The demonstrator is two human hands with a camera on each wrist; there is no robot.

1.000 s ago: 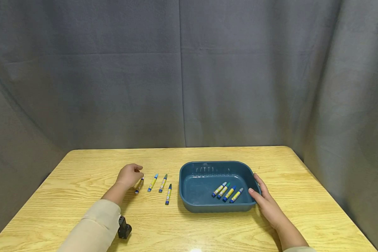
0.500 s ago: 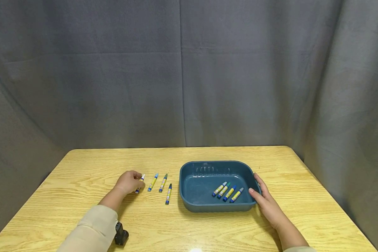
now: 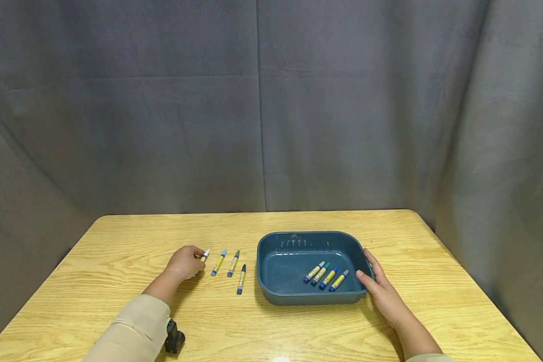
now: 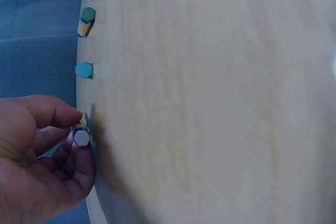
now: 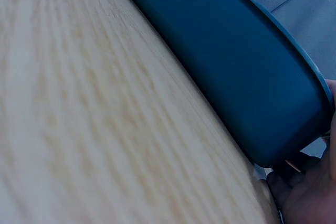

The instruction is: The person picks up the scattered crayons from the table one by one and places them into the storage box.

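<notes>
Left hand (image 3: 184, 263) is now down pinching the white crayon (image 4: 82, 138), left half of the table (image 3: 235, 332), looks secure; right hand (image 3: 386, 297) grips the tub (image 3: 312, 299).

L hand (image 3: 185, 262), fingers (image 4: 55, 109) pinched tog., R hand (image 3: 384, 296) gripping, lower fingers prob. curled

I can read no word, brand or number from here. The slim yellow-wrapped crayons with blue bands (image 3: 329, 278) in the dark teal plastic tray (image 3: 282, 274), and those on the wood-grain table (image 3: 95, 261), carry print too small to make out.
</notes>
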